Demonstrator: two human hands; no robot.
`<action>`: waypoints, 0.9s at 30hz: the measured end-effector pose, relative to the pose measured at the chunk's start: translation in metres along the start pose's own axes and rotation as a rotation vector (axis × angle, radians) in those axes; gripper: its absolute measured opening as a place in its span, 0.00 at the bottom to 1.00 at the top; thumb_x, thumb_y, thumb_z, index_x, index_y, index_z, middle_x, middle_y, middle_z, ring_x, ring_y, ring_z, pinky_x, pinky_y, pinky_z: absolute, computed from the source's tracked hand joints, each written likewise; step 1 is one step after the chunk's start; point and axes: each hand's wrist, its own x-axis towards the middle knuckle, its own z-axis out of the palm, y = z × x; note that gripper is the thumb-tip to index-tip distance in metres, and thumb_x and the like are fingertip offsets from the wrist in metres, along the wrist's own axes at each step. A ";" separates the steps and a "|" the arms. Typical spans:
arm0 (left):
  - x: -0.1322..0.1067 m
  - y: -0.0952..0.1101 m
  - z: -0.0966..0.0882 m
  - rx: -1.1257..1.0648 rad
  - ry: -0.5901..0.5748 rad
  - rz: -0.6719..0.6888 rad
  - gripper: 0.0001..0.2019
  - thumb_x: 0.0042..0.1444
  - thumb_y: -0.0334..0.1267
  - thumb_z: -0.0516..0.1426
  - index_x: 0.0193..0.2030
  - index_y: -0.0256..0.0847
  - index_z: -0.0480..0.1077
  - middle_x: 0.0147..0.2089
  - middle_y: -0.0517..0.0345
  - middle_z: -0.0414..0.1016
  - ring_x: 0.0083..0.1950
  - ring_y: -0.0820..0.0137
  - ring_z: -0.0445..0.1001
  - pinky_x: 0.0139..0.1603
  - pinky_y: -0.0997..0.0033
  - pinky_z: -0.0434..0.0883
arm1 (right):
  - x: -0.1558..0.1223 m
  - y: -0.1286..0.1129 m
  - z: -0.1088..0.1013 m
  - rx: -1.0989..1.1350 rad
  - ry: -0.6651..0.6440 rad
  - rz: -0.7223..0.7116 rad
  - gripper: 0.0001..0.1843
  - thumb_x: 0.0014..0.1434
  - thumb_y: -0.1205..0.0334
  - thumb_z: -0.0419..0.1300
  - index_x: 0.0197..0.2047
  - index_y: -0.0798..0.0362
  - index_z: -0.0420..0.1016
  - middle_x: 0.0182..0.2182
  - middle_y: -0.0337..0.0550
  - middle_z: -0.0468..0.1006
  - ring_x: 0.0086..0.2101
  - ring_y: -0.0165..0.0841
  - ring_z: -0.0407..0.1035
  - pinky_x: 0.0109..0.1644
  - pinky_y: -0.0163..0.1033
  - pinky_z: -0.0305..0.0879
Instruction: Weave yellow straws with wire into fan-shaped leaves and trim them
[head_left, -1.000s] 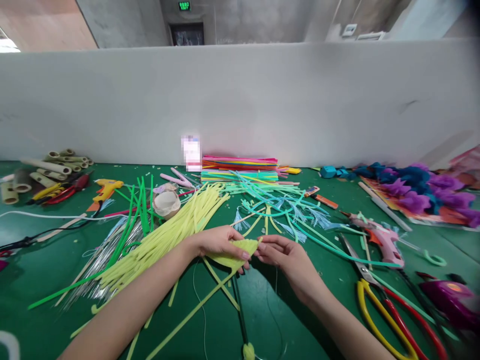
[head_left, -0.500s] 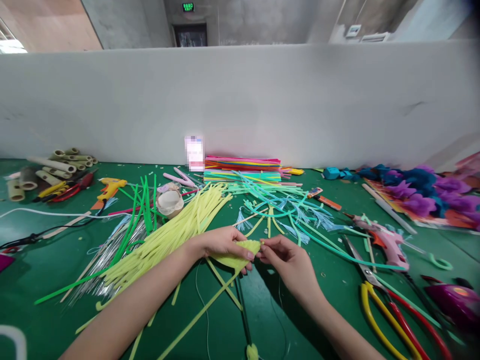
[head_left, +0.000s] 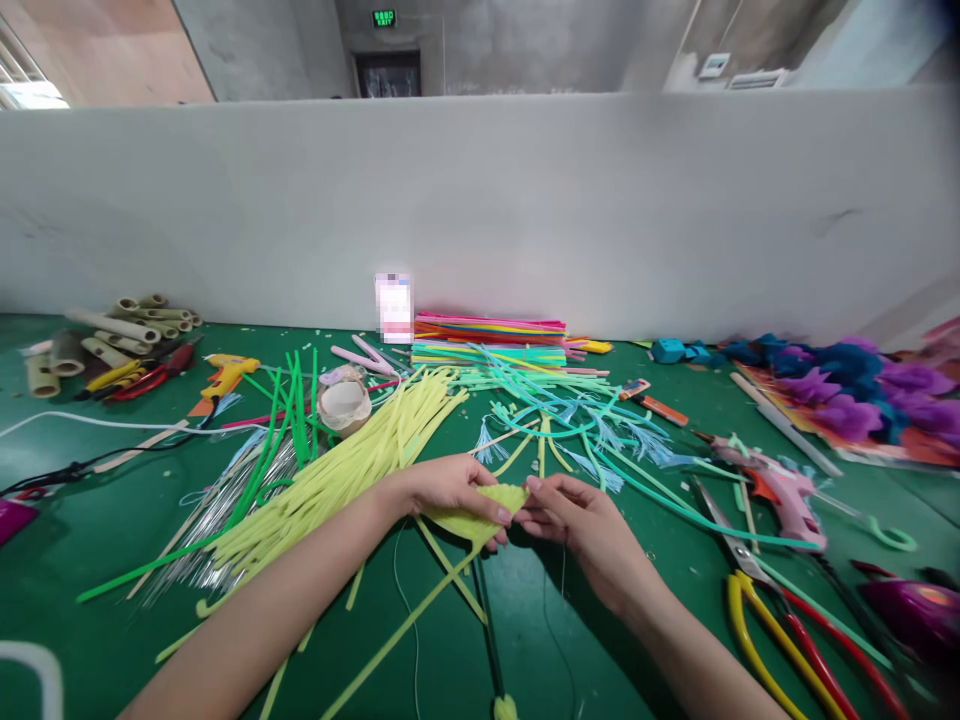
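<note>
Near the middle of the table, my left hand (head_left: 454,492) is closed around a yellow-green leaf-shaped piece made of fuzzy pipe cleaners (head_left: 463,524), its thumb on top. My right hand (head_left: 574,515) pinches the right-hand tip of the same piece; the fingers hide the exact point of grip. A long pipe cleaner tail (head_left: 405,628) runs from the piece down toward the near edge. Under my left forearm and beyond it lies a large bundle of yellow-green pipe cleaners (head_left: 352,455). A dark stem with a yellow-green end (head_left: 505,707) lies below the hands.
Scissors (head_left: 742,575) and a pink glue gun (head_left: 780,490) lie on the right, with purple and blue flowers (head_left: 847,385) behind. Turquoise pipe cleaners (head_left: 577,425) spread ahead. A yellow glue gun (head_left: 229,375), pliers (head_left: 161,375), bamboo tubes (head_left: 112,335) and a tape roll (head_left: 343,402) sit left.
My right hand has shifted slightly, with its fingers closer over the tip of the piece. My left hand keeps its hold. The whole view has moved a little.
</note>
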 end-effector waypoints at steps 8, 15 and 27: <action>-0.001 0.000 -0.001 0.025 0.031 0.044 0.16 0.41 0.42 0.68 0.36 0.35 0.75 0.33 0.54 0.80 0.31 0.66 0.78 0.37 0.68 0.73 | -0.002 -0.006 -0.002 0.075 -0.088 0.220 0.16 0.54 0.52 0.65 0.34 0.60 0.75 0.30 0.46 0.78 0.26 0.27 0.73 0.32 0.31 0.74; -0.002 -0.001 -0.002 0.032 0.018 0.023 0.18 0.41 0.44 0.68 0.38 0.35 0.76 0.34 0.53 0.80 0.33 0.65 0.79 0.38 0.67 0.73 | -0.003 -0.006 0.001 0.095 -0.065 0.205 0.15 0.53 0.53 0.66 0.34 0.58 0.75 0.29 0.45 0.78 0.26 0.28 0.73 0.31 0.31 0.73; 0.000 0.001 -0.001 -0.004 0.047 0.076 0.16 0.44 0.46 0.66 0.34 0.35 0.75 0.28 0.55 0.78 0.29 0.66 0.78 0.38 0.65 0.73 | -0.002 -0.002 -0.001 0.072 -0.062 0.186 0.15 0.51 0.54 0.68 0.31 0.59 0.76 0.29 0.45 0.80 0.26 0.25 0.73 0.32 0.29 0.72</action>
